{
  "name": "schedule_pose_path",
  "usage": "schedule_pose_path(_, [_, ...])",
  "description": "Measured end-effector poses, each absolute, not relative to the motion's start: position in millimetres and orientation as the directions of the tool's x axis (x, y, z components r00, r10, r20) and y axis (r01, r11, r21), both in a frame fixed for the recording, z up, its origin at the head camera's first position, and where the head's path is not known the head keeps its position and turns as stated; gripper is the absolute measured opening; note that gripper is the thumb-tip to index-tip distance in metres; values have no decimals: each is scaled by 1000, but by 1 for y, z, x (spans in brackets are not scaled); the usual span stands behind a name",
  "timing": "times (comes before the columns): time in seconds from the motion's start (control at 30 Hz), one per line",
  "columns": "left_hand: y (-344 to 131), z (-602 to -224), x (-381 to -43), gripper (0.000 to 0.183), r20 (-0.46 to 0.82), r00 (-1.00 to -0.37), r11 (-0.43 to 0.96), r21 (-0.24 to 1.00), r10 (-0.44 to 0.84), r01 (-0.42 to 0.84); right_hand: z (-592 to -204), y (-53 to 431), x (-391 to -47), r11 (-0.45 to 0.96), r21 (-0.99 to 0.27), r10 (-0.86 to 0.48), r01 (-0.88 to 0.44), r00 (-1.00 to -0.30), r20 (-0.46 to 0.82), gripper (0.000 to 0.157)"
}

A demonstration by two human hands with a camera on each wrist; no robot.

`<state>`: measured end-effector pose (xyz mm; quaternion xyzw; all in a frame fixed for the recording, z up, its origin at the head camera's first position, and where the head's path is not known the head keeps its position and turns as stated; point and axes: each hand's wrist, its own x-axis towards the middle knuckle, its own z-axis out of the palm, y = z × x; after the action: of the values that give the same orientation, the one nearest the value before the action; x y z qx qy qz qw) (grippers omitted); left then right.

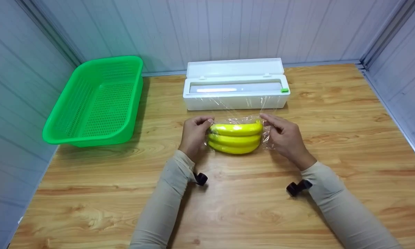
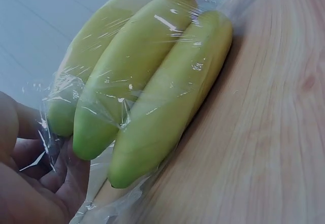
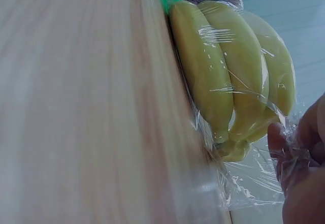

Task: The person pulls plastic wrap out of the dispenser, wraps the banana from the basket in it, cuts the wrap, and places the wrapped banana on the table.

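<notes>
we see a bunch of curved yellow bananas (image 1: 235,139) under clear, crinkled plastic film (image 1: 268,143) on the brown wood-grain desk (image 1: 242,214), before an open, long white plastic box (image 1: 235,103). the left grip (image 1: 193,135) and right grip (image 1: 288,138) pinch the film at opposite ends. uneven pulling could tear the thin film or bunch it; since it seems to reach the box, a tug might drag that. we can read no brands, labels or writing.

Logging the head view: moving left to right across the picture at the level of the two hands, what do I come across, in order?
Green basket → left hand → bunch of yellow bananas → right hand.
</notes>
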<state>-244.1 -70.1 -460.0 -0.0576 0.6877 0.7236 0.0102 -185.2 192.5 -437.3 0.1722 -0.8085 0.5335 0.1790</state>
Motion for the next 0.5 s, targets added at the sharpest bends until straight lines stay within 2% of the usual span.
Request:
schedule_pose_path(0.23, [-71, -461, -243, 15, -9, -999, 42, 999, -33, -10, -467, 208, -203, 398, -820, -72, -412, -905, 420, 37])
schedule_pose_path(0.5, [-70, -462, -242, 15, -6, -1000, -40, 999, 2, -6, -462, 213, -209, 479, -777, -133, -407, -909, 394, 30])
